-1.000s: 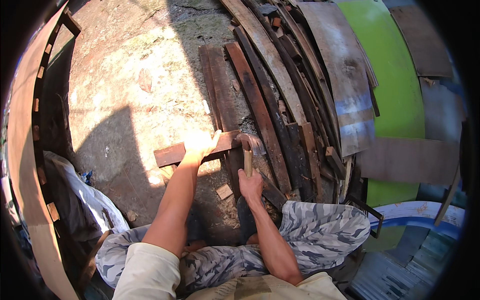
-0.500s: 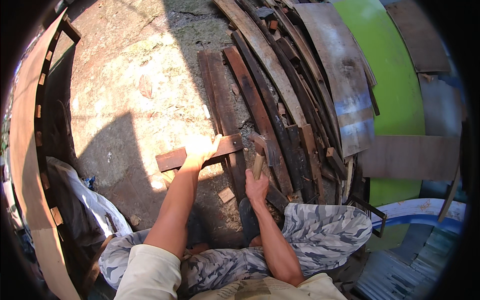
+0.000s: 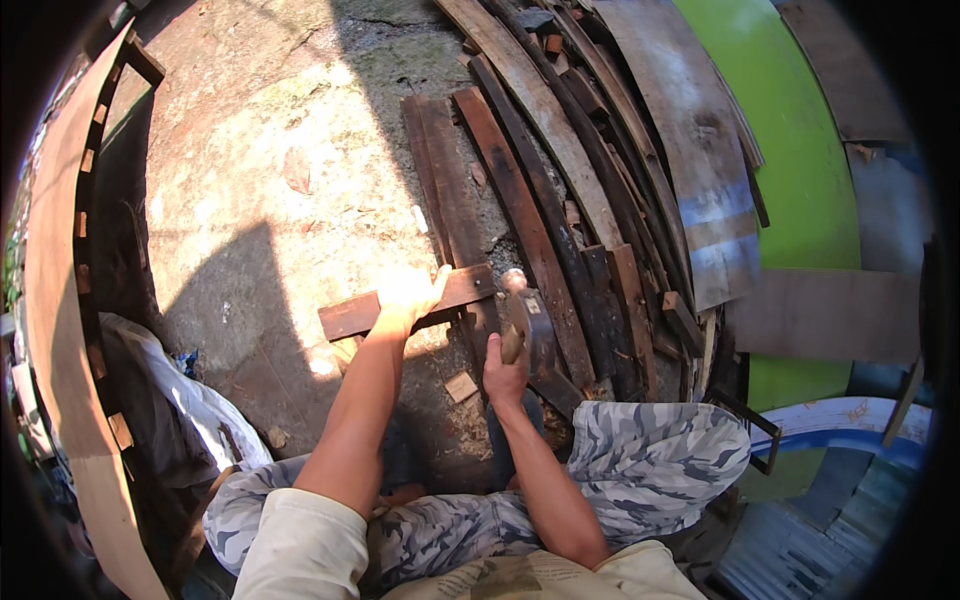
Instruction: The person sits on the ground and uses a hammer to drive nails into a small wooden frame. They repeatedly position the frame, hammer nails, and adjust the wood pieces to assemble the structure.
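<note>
My left hand (image 3: 408,292), washed out by sunlight, is wrapped over the middle of a short reddish-brown wooden board (image 3: 347,318). The board lies crosswise, its right end over a long dark plank (image 3: 452,185). A small dark spot, perhaps a nail, shows near that right end. In my right hand (image 3: 504,374) is a hammer (image 3: 538,325), gripped by its wooden handle. The metal head is raised just right of the board's end, apart from it. Below the board, near my feet, lies a small pale wood block (image 3: 461,387).
Long planks (image 3: 530,230) lie piled on the right, beside a grey sheet (image 3: 690,150) and a bright green panel (image 3: 800,180). A tall wooden panel frame (image 3: 60,300) stands along the left. White plastic sheeting (image 3: 200,400) lies near my left knee. Rough concrete (image 3: 230,170) stretches ahead.
The hammer has turned in my right hand, its head now swung lower and tilted toward me. My left hand stays on the board. The whole view has shifted slightly.
</note>
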Demonstrator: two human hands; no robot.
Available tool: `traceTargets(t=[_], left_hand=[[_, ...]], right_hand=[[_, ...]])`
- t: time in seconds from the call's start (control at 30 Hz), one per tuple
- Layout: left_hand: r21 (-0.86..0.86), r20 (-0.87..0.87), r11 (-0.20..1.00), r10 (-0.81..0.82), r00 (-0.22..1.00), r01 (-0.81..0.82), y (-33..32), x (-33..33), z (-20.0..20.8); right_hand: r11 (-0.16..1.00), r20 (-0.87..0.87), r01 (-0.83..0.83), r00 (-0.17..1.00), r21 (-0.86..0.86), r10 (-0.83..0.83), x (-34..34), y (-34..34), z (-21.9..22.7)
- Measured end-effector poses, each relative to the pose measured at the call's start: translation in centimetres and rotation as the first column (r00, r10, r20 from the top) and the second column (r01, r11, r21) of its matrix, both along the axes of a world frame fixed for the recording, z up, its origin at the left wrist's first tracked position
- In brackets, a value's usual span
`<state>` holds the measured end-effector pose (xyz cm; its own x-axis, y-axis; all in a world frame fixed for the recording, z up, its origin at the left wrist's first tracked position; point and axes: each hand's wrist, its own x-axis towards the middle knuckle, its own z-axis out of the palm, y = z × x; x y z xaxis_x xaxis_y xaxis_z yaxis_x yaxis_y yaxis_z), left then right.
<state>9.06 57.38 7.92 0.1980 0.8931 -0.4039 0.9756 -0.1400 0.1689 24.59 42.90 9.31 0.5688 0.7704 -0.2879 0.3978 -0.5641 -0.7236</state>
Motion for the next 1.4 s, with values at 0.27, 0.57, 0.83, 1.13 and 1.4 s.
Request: traceTargets(t=[0.27, 0.57, 0.83, 1.13, 1.4], left_hand=[[-0.118, 0.005, 0.991, 0.064, 0.998, -0.063, 0.5, -0.4, 0.8], [-0.096, -0.033, 0.994, 0.045, 0.998, -0.049, 0.3, -0.5, 0.8], [-0.166, 0.008, 0.984, 0.067, 0.998, -0.065, 0.5, -0.3, 0.8], [-0.109, 0.004, 0.993, 0.035, 0.999, -0.035, 0.0, -0.4, 0.0], [0.023, -0.002, 1.0, 0.001, 1.0, -0.001, -0.5, -0.3, -2.9]], right_hand=[[0.988, -0.048, -0.046, 0.998, -0.147, 0.039, -0.2, 0.3, 1.9], [0.958, -0.107, 0.059, 0.994, 0.28, -0.03, -0.8, 2.4, 5.3], [0.961, -0.05, -0.038, 0.998, -0.273, 0.025, 0.2, 0.8, 2.0], [0.983, -0.011, -0.092, 0.996, -0.159, 0.092, -0.6, 1.9, 5.2], [0.92, -0.146, -0.084, 0.989, -0.383, 0.03, -0.1, 1.3, 2.2]])
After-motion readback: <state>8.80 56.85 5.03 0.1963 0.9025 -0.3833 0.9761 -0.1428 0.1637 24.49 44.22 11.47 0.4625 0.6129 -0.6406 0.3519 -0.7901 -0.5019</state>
